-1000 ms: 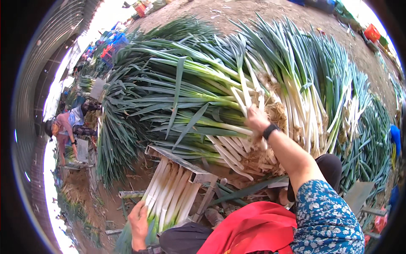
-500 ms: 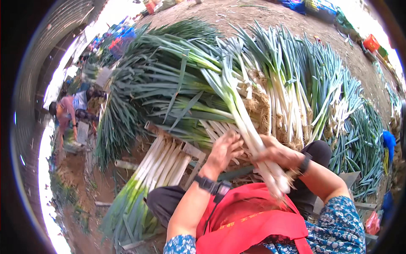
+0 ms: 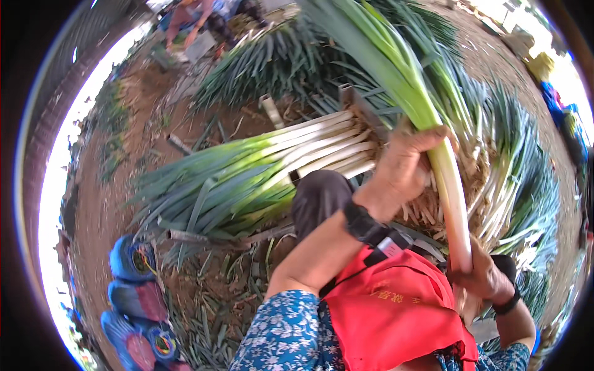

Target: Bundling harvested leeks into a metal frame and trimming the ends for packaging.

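Note:
A thick green-and-white leek (image 3: 447, 179) slants up and away across my front, its leaves reaching past the far edge. My left hand (image 3: 402, 164) is closed around its stalk where the green turns pale. Lower down, my right hand (image 3: 481, 277) grips the white root end close to the red apron; the roots are hidden. Left of my knee, a row of leeks (image 3: 297, 149) lies side by side in a metal frame (image 3: 365, 108), white ends toward me. Behind my hands, more leeks with brown roots (image 3: 489, 201) are heaped.
A large pile of leeks (image 3: 278, 59) spreads on the far side. Blue bundles (image 3: 131, 258) stand on the ground at the lower left, near scattered leaf scraps (image 3: 207, 331). Another person (image 3: 197, 18) works at the far left. My dark-trousered knee (image 3: 322, 201) is beside the frame.
The view has swung left, bringing the framed leeks nearer the middle. My left hand, earlier loose beside the stalk, now wraps around it; my right hand still holds the root end.

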{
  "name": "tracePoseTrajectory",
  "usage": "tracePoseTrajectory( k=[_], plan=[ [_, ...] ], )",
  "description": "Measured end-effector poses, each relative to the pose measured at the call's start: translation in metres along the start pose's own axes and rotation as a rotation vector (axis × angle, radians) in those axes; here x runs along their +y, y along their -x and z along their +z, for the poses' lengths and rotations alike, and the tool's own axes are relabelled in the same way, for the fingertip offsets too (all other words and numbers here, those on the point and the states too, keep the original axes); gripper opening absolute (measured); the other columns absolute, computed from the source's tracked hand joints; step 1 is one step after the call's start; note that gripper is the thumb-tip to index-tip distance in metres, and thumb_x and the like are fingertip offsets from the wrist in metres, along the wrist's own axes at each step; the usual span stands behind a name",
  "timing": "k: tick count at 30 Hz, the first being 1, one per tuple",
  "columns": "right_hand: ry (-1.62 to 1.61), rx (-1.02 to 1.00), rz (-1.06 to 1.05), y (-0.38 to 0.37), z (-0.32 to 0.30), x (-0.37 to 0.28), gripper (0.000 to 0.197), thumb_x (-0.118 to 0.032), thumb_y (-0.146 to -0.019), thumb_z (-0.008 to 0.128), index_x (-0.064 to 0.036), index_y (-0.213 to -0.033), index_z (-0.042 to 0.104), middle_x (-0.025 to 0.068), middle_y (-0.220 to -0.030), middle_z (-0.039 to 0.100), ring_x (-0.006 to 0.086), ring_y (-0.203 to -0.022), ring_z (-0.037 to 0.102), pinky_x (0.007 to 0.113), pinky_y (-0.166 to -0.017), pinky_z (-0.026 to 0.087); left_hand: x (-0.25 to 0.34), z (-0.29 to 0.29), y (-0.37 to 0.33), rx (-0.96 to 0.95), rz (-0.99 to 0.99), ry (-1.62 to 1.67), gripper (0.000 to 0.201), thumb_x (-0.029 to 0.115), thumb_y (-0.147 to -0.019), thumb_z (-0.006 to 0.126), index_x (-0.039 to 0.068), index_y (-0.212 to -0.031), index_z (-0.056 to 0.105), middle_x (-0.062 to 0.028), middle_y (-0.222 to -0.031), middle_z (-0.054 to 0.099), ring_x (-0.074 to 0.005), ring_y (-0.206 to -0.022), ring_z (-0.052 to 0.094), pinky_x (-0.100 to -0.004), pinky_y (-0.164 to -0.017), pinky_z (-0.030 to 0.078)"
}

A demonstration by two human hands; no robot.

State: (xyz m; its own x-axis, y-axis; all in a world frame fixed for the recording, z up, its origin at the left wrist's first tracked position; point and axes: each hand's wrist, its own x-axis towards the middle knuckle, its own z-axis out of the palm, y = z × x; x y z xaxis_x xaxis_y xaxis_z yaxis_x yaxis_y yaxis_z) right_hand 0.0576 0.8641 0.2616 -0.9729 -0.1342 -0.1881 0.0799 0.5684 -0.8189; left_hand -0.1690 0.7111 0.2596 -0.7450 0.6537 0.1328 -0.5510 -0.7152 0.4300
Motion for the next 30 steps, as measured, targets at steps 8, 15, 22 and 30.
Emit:
tracePoseTrajectory(
  k=[8,15,22,30],
  plan=[
    [0.575,-0.029,-0.395,-0.280,0.017,0.002,0.062,-0.004,-0.080,0.062,-0.0114,-0.139,0.047,0.0178,-0.097,0.065,0.0368,-0.086,0.065,0.041,-0.076,0.051,0.214,-0.103,0.114,0.223,0.380,-0.271,0.040,0.015,-0.086,0.070,0.005,-0.122,0.057,-0.0165,-0.126,0.057,-0.0318,-0.124,0.050,-0.0560,-0.110,0.037],
    [0.759,0.124,-0.438,-0.423,0.131,0.040,0.053,-0.002,-0.080,0.061,-0.0194,-0.131,0.056,0.0119,-0.124,0.061,0.0327,-0.112,0.057,0.044,-0.097,0.043,0.194,-0.270,0.196,0.900,0.250,-0.025,0.034,0.012,-0.089,0.066,0.001,-0.119,0.055,-0.0151,-0.125,0.057,-0.0304,-0.116,0.054,-0.0518,-0.101,0.045],
    [0.805,0.334,-0.530,-0.423,0.156,0.088,0.030,0.000,-0.075,0.063,-0.0121,-0.103,0.061,0.0076,-0.095,0.063,0.0308,-0.100,0.058,0.043,-0.093,0.042,0.120,-0.222,0.185,0.759,0.020,-1.671,0.029,0.005,-0.087,0.064,0.004,-0.116,0.065,-0.0130,-0.121,0.062,-0.0301,-0.112,0.059,-0.0396,-0.092,0.049],
    [0.731,0.289,-0.564,-0.393,0.146,0.095,0.029,-0.002,-0.073,0.067,-0.0091,-0.100,0.061,0.0086,-0.088,0.060,0.0315,-0.093,0.057,0.043,-0.087,0.041,0.197,-0.235,0.194,0.531,-0.100,-2.713,0.032,0.011,-0.085,0.063,0.005,-0.116,0.060,-0.0112,-0.097,0.067,-0.0265,-0.093,0.062,-0.0434,-0.094,0.038]
  ],
)
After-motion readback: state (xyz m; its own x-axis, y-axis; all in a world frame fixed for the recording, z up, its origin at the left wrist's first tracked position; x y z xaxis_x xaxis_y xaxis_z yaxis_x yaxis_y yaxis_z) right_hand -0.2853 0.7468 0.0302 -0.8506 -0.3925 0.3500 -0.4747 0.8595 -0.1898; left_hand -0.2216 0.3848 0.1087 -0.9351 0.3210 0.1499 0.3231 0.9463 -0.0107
